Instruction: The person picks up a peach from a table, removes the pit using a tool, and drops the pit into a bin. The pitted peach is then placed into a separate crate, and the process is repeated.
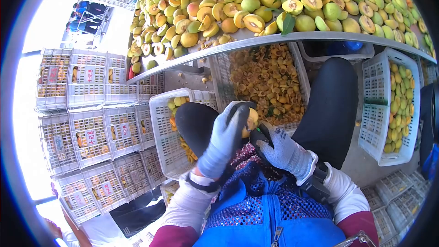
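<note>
My left hand (225,135), in a grey glove with dark fingertips, is closed around a yellow apricot-like fruit (252,120) above my lap. Close to its right, my right hand (282,150), gloved the same way, has its fingers bent around a small tool (259,129). Only a bit of green shows on that tool; its blade or tip is hidden. The fruit lies between the two hands, at the right hand's fingertips. Beneath and beyond them stands a crate (222,80) holding many small yellow-brown fruit pieces (270,82).
A metal-edged table (274,38) ahead bears a heap of whole and halved fruit (219,9). White crates of fruit stand on the left (160,132) and right (370,110). Stacked crates (87,130) rise farther left. My knees flank the middle crate. Other people (89,16) are in the background.
</note>
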{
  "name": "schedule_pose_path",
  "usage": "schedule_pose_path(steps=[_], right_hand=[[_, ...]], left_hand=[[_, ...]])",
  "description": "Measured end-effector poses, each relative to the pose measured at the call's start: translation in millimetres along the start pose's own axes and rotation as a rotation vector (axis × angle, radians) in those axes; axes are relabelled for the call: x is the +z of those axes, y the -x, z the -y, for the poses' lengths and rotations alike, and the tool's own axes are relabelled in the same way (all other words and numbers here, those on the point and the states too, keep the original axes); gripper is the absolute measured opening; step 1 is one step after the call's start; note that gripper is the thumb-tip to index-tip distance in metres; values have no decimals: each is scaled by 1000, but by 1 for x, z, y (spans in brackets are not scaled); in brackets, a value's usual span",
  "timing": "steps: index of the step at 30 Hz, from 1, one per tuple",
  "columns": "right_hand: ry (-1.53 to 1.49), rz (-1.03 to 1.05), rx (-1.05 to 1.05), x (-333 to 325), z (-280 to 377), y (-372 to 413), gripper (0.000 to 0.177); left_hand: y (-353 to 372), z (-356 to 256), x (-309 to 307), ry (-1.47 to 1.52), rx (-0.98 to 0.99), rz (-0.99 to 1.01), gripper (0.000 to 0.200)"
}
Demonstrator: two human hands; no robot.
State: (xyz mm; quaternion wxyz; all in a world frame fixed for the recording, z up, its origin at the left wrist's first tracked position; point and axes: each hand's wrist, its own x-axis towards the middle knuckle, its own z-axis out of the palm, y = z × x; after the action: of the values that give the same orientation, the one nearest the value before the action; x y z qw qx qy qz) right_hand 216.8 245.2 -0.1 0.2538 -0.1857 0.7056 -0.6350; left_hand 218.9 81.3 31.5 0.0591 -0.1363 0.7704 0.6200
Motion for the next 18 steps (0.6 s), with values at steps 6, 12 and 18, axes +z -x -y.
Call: schedule_pose_path(steps=[6,12,18], right_hand=[[-375,83,280,8,-11,5,25],[-1152,317,413,9,-20,6,32],[-1974,770,572,12,-33,2,48]], left_hand=[[-2,11,5,-117,84,-19,29],[0,19,15,-70,231,-53,29],[-8,17,20,147,149,15,37]])
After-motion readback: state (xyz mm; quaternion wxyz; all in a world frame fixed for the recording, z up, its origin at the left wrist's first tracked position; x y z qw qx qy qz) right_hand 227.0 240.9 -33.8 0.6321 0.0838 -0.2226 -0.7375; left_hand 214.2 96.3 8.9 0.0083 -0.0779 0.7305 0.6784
